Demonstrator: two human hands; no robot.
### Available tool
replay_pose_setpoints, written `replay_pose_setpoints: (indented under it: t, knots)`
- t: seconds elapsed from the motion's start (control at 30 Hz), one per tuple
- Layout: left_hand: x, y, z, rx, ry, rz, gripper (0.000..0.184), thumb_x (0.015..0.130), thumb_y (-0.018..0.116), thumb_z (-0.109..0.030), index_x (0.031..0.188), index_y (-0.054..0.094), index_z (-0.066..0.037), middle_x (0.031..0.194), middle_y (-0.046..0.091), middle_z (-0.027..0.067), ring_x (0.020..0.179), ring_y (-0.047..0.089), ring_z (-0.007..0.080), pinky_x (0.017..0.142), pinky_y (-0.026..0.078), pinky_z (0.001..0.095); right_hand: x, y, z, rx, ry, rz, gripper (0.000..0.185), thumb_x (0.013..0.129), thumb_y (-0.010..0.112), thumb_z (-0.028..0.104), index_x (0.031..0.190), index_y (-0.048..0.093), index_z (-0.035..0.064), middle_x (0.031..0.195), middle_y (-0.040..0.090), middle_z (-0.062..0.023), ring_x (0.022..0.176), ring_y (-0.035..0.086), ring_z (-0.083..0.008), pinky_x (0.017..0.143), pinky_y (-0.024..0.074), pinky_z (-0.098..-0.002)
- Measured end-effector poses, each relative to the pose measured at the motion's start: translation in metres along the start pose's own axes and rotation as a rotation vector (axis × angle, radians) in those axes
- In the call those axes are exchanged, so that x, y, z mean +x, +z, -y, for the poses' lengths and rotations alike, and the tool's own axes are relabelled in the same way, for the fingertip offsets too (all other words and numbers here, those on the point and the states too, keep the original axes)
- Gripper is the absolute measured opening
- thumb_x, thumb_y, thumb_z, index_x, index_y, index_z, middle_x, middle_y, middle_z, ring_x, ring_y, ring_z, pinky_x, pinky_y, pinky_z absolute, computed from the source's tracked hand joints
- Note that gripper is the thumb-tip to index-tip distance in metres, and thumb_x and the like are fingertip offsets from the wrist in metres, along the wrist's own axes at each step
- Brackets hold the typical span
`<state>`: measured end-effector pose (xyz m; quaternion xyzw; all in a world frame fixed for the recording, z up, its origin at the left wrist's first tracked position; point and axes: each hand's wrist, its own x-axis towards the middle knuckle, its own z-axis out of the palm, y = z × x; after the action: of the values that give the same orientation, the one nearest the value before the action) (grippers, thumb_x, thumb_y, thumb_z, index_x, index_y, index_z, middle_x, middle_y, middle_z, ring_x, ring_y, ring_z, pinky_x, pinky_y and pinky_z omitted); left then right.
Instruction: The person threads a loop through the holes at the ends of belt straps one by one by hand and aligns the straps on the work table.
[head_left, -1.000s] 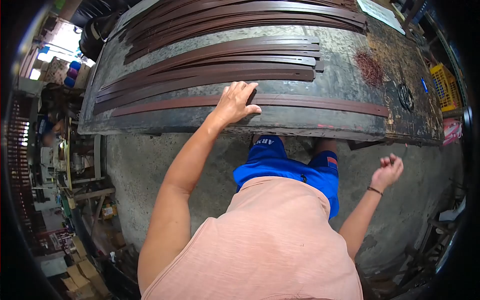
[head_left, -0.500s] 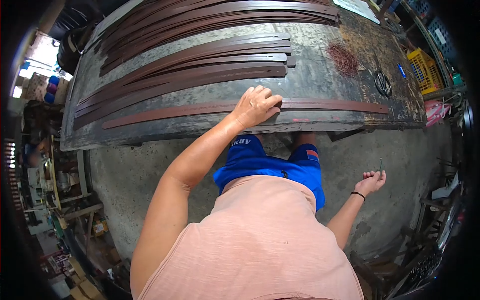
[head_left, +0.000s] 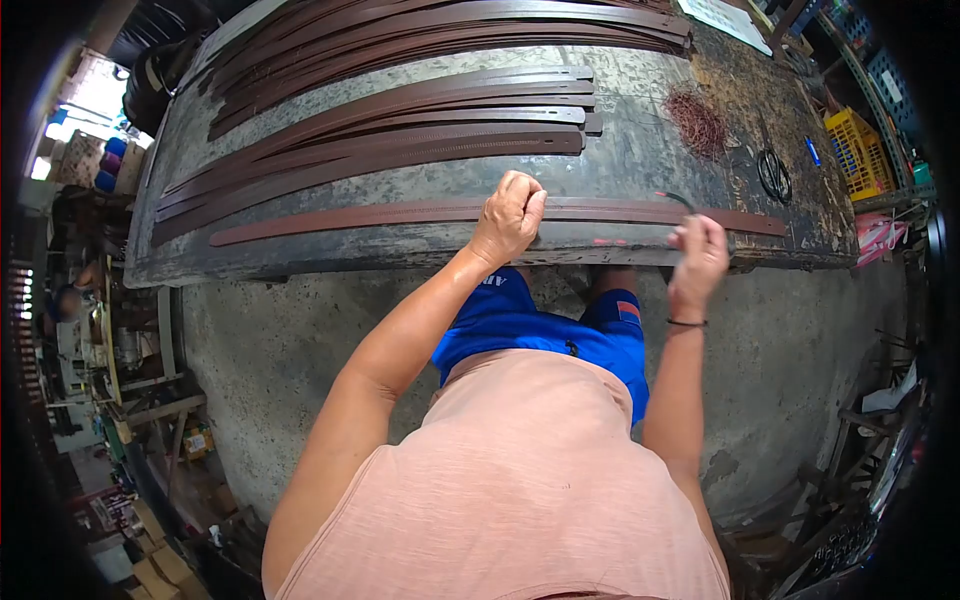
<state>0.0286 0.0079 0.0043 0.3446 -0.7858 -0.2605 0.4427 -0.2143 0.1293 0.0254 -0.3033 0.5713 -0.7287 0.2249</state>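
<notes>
A single brown leather strap (head_left: pixel 375 220) with a stitched-looking line lies along the front of the table. My left hand (head_left: pixel 510 222) is closed in a loose fist over the middle of this strap; whatever its fingers pinch, if anything, is hidden. Over the table's front edge, my right hand (head_left: pixel 700 262) is raised and slightly blurred, its fingers closed on a thin, dark, curved tool (head_left: pixel 684 201) with a reddish tip. That tool points up and left, above the right part of the strap; its exact kind is unclear.
Several brown straps (head_left: pixel 400 155) lie in a group behind, with a larger pile (head_left: pixel 450 40) farther back. Toward the right are a tangle of reddish thread (head_left: pixel 695 125), black scissors (head_left: pixel 772 176), a blue pen (head_left: pixel 812 151) and a yellow crate (head_left: pixel 858 155).
My right hand has swung up and left from low beside my body to the table edge, carrying the thin tool. My left hand has drawn slightly left and closed more.
</notes>
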Motion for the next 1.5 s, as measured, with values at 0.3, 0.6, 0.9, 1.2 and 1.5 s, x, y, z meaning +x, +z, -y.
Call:
replay_pose_setpoints:
  t: [0.3,0.6,0.9,1.2,1.5]
  knots:
    - [-0.003,0.003,0.007,-0.036,-0.012,-0.024,0.01,0.091,0.058,-0.011,0.088,0.055,-0.002,0.087,0.058,0.0145,0.074,0.059,0.0307,0.067,0.049,0.0382,-0.017,0.068,-0.034,-0.482,-0.335,0.32,0.007,0.084,0.068,0.005,0.084,0.062,0.0005,0.107,0.057,-0.0096,0.073,0.057,-0.0145,0.064,0.0488,-0.0282]
    - [-0.003,0.001,0.003,-0.061,-0.014,-0.027,0.009,0.09,0.06,-0.01,0.089,0.055,-0.002,0.088,0.058,0.0152,0.074,0.059,0.0312,0.066,0.049,0.0383,-0.019,0.069,-0.032,-0.511,-0.372,0.352,0.007,0.083,0.068,0.003,0.085,0.063,0.0003,0.108,0.056,-0.0097,0.072,0.057,-0.0145,0.06,0.0478,-0.0271]
    - [-0.003,0.002,0.002,-0.057,-0.014,-0.035,0.009,0.09,0.06,-0.009,0.089,0.055,-0.001,0.087,0.058,0.0151,0.073,0.059,0.0314,0.066,0.049,0.0381,-0.02,0.07,-0.029,-0.523,-0.389,0.357,0.006,0.083,0.068,0.003,0.085,0.063,0.0006,0.109,0.055,-0.0092,0.073,0.057,-0.0142,0.058,0.0472,-0.0262]
    - [-0.002,0.001,0.003,-0.052,-0.001,-0.012,0.011,0.092,0.059,-0.013,0.09,0.053,-0.003,0.087,0.056,0.0148,0.074,0.06,0.0359,0.066,0.051,0.0424,-0.019,0.069,-0.029,-0.522,-0.381,0.349,0.006,0.083,0.068,0.004,0.085,0.063,0.0009,0.109,0.057,-0.0094,0.075,0.058,-0.0154,0.063,0.0486,-0.028]
    - [0.089,0.023,-0.021,0.016,0.122,0.19,0.009,0.092,0.058,-0.015,0.092,0.055,-0.006,0.071,0.064,0.0159,0.066,0.064,0.0375,0.058,0.05,0.0472,-0.023,-0.049,-0.03,-0.208,-0.144,-0.125,0.009,0.094,0.062,0.009,0.097,0.062,0.0005,0.095,0.056,-0.0046,0.078,0.057,-0.0117,0.066,0.0495,-0.025]
